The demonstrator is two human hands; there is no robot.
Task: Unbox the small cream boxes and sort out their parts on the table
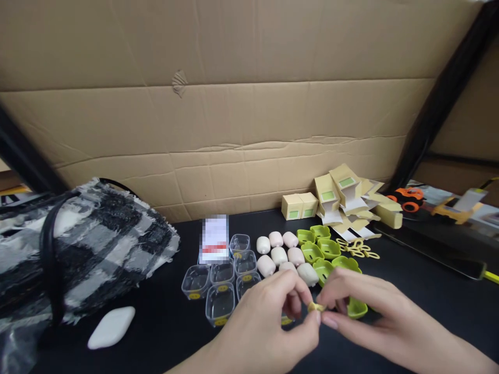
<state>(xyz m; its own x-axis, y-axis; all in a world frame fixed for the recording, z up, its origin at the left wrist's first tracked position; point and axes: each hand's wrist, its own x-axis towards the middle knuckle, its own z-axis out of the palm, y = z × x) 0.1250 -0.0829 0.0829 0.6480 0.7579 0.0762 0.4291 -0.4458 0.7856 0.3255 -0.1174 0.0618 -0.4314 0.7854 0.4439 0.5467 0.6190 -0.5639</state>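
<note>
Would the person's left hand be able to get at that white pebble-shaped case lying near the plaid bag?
Probably yes, once freed: the left hand now pinches a small yellow piece with the right hand, and bare black tabletop lies between it and the white case.

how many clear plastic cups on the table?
6 visible clear cups, clustered on the black table beside the blurred card: two at the back, three in the middle row, one in front. The left hand may hide more.

You've got a tiny yellow ring piece (315, 307) pinched between your left hand (268, 322) and right hand (374, 317), right in front of the lime green plastic cups (323, 249); pale pink capsules (278, 249) sit just left of those.
</note>
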